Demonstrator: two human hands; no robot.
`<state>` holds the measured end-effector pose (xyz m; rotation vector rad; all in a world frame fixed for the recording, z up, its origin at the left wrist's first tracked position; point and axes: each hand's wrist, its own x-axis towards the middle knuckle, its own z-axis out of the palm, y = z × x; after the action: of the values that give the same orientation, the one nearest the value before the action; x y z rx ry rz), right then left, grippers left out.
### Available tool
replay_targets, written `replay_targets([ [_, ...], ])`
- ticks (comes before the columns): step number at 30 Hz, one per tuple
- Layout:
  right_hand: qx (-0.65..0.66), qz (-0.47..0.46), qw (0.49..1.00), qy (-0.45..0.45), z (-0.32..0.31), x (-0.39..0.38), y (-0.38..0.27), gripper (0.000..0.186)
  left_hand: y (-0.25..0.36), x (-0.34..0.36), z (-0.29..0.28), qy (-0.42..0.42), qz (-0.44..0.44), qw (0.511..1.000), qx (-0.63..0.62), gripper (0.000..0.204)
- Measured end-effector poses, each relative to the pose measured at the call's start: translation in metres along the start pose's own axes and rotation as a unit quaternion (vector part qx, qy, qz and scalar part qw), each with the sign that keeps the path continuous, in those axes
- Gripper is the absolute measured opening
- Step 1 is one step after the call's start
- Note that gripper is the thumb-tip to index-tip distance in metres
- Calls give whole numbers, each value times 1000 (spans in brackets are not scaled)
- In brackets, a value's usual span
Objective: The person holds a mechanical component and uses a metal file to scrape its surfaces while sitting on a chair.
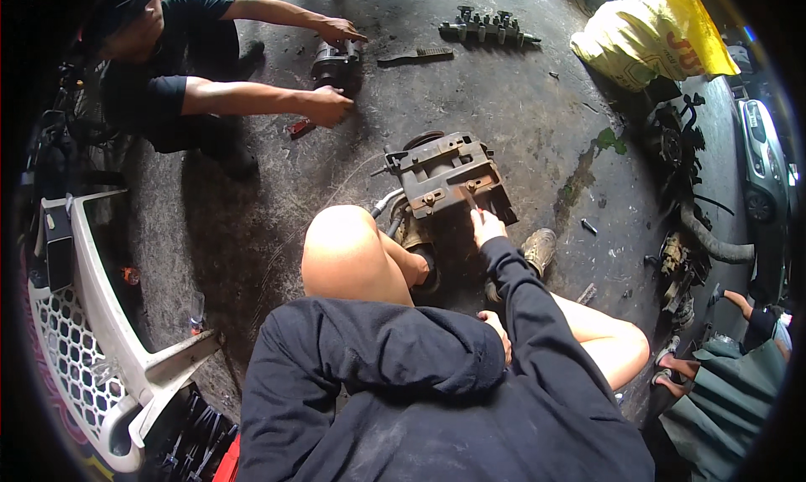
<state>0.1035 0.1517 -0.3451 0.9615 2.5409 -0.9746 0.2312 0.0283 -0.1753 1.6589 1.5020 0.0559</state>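
Note:
My right hand (487,227) grips a thin, brownish flat-bladed tool (468,199); its exact kind is hard to make out. The tip touches or lies just over the top of a grimy, rust-stained metal assembly (445,170) with bolts on its plates. This assembly rests on the floor between my feet, with a dark round wheel (422,138) on its far side and a pale pipe (388,201) at its left. My left arm is folded across my lap. Only part of my left hand (497,335) shows beside my right sleeve, its fingers mostly hidden.
Across at the left, a person reaches both hands around a cylindrical metal part (337,65). A brush (416,57) and a dark bar with fittings (489,30) lie beyond. Yellow sack (655,37) and dark parts (680,154) line the right. A white plastic chair (109,306) stands left.

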Motion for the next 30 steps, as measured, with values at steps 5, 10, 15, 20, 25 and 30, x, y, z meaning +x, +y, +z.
replay_targets([
  [5,29,57,998,17,9,-12,-9,48,-4,0,-4,19,10,1000,0,34],
  [10,-6,5,1000,-18,-15,5,-16,45,-12,-4,-2,31,-3,1000,-1,37],
  [15,43,22,999,8,13,0,15,48,-12,-1,-5,59,8,998,19,40],
  [20,29,11,999,-13,-11,14,-7,46,-20,-4,-7,21,0,1000,-7,43],
  [25,13,-14,998,60,17,-1,29,50,-14,2,-11,21,14,1000,6,46],
  [30,2,38,999,-15,-16,3,-9,49,-26,19,12,48,19,999,11,49],
])
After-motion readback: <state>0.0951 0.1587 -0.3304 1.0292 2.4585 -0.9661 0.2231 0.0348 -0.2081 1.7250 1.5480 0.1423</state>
